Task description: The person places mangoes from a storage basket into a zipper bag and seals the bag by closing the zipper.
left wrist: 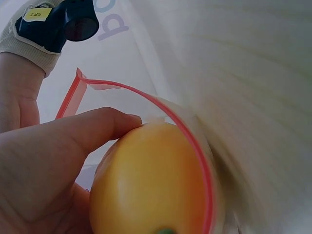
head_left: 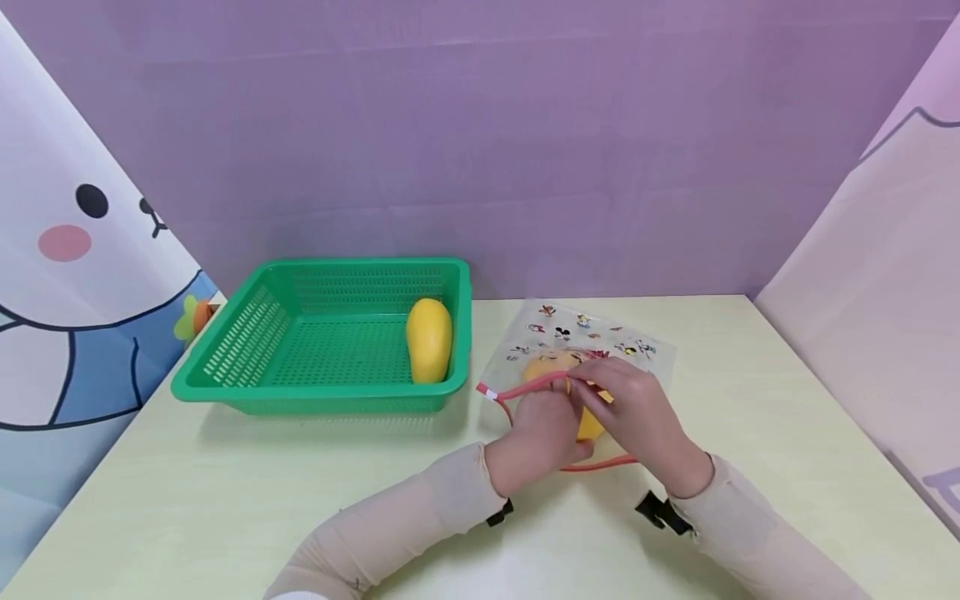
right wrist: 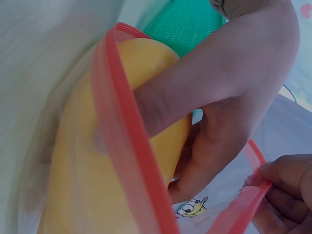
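A clear zip bag [head_left: 525, 342] with cartoon prints and a red zip edge lies on the table. Inside its open mouth is a yellow mango [left wrist: 151, 175], partly covered by both hands in the head view. My left hand [head_left: 543, 429] reaches into the bag and grips the mango, with thumb and fingers on either side of it. At the bag's mouth, my right hand [head_left: 637, 408] pinches the red zip edge [right wrist: 256, 192] between thumb and fingers. The right wrist view shows the other side of the red edge crossing in front of the mango and the left hand.
Left of the bag stands a green plastic basket [head_left: 315, 392] with perforated walls. Another yellow mango [head_left: 429, 342] lies in it against the right side. A purple cloth backdrop [head_left: 480, 150] rises behind the pale table [head_left: 247, 500], with printed cloth at both sides.
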The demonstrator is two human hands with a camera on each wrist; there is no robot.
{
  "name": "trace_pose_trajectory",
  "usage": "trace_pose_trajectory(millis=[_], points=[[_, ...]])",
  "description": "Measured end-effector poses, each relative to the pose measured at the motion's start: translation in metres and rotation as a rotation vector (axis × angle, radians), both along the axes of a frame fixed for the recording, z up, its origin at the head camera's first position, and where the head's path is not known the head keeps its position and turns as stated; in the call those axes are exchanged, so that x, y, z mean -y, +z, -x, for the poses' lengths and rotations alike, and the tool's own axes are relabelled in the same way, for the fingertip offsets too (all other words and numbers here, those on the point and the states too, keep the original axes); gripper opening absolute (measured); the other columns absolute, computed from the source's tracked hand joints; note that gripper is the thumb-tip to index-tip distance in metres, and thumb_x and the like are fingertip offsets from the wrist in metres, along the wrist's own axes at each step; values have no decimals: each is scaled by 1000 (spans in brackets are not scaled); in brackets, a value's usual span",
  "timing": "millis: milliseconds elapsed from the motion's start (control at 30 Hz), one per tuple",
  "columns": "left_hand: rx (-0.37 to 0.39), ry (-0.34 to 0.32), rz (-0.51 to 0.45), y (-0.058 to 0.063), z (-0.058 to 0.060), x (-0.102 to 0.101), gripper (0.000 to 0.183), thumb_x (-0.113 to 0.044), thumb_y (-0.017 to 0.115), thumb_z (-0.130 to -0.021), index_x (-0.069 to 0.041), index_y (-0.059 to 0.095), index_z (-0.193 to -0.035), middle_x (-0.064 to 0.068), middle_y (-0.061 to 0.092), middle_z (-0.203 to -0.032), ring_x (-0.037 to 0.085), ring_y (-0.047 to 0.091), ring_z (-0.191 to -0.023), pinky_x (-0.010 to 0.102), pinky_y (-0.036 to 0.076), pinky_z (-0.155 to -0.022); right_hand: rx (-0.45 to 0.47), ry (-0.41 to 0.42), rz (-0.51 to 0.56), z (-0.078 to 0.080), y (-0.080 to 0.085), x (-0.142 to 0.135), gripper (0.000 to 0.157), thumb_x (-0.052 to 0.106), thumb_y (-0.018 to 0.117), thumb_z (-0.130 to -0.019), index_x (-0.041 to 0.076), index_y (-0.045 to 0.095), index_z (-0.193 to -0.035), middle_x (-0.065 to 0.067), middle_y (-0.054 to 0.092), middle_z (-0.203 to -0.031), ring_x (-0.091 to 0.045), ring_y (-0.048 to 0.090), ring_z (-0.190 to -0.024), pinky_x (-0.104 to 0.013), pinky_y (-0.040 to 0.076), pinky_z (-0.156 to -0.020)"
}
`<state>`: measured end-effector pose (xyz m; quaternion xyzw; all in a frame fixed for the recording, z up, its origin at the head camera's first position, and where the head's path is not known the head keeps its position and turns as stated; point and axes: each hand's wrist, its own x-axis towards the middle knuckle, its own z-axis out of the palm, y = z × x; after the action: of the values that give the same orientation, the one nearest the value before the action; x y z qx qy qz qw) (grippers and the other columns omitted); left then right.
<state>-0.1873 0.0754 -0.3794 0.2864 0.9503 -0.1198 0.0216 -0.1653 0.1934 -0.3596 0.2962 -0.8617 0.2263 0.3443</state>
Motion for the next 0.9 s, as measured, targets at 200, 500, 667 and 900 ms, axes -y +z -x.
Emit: trace_pose_trajectory(millis=[200,500,667,900], points=[[10,9,-23,0,0,0,77,-67,54,-81,-23,40,-143,-3,55,-121,11,58,-90,20,52,-69,5,-2,-3,0,0,1,23,-3,80,-67,4,72,-88,-4,70,-85,-19,66,-79,-32,56,-63],[-15,8,-18,-2,2,-3,78,-67,53,-82,-22,39,-144,-5,55,-123,11,57,-91,21,52,-70,10,-15,-7,-1,3,1,22,-1,80,-68,4,72,-88,-4,70,-85,-19,66,-79,-31,56,-65],[-30,8,-36,-4,3,-4,79,-66,57,-80,-24,38,-144,-6,50,-136,11,57,-102,23,52,-80,-1,-8,-9,-1,3,2,23,-2,81,-67,3,72,-88,-5,71,-85,-20,67,-80,-33,56,-66],[-45,15,-30,-4,5,-5,80,-66,59,-78,-26,39,-144,-9,47,-140,11,54,-113,26,51,-86,7,-18,-12,-3,5,2,23,-2,81,-67,4,72,-88,-4,71,-85,-19,67,-80,-32,56,-66]])
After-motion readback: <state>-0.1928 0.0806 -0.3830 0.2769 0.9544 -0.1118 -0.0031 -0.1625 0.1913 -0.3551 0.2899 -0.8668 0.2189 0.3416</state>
